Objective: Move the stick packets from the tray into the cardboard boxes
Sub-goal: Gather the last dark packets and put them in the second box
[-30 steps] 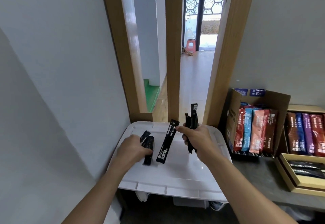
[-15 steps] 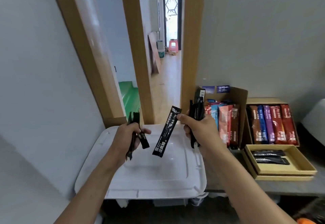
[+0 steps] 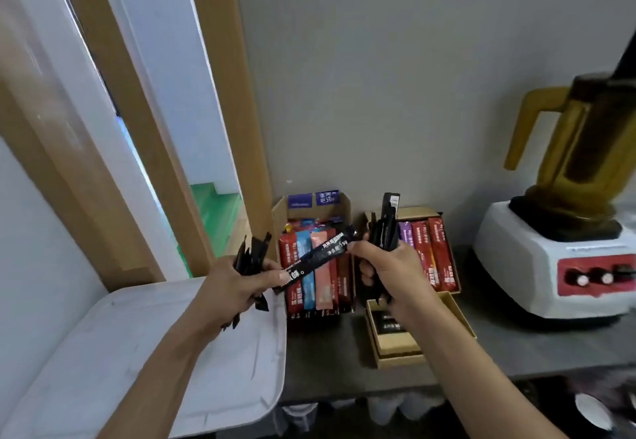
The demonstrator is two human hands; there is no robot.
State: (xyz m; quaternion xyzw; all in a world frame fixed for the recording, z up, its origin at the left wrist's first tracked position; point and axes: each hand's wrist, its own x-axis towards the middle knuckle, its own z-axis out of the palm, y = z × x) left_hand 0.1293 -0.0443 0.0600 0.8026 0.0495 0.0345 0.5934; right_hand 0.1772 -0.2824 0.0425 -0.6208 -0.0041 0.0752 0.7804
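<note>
The white tray [image 3: 120, 352] is closest, low down. The grey surface [image 3: 327, 363] starts at the tray's right edge. Both arms reach out past the tray's right side.

The left hand [image 3: 234, 287] is above the tray's far right corner. Its fingers [image 3: 242, 301] are curled tight round the left bunch [image 3: 253, 256] of black packets. The bunch stands up and sticks out above and below the fist.

The right hand [image 3: 389, 273] is to the right of the tray, over the surface. Its fingers [image 3: 367, 271] are curled round the right bunch [image 3: 387, 228], which also stands up. The thumb and first finger also pinch the top end of a single packet [image 3: 320, 259]. This black packet slants down toward the tray, and its low end touches the left hand's thumb.

Under the right hand, right of the tray, a flat box [image 3: 457, 318] lies open on the surface with black packets in it. Farther back, just past the tray's far right corner, a tall box [image 3: 316, 202] stands open. It holds red, blue and pink packets [image 3: 321, 283]. Farther right of the tray is a back box [image 3: 420, 213] with purple and red packets [image 3: 430, 256].

Well to the right of the tray stands a blender [image 3: 557, 266] with a white base and a yellow jug. A grey wall [image 3: 395, 77] is behind it all, and a wooden door frame [image 3: 227, 94] is behind the tray.
</note>
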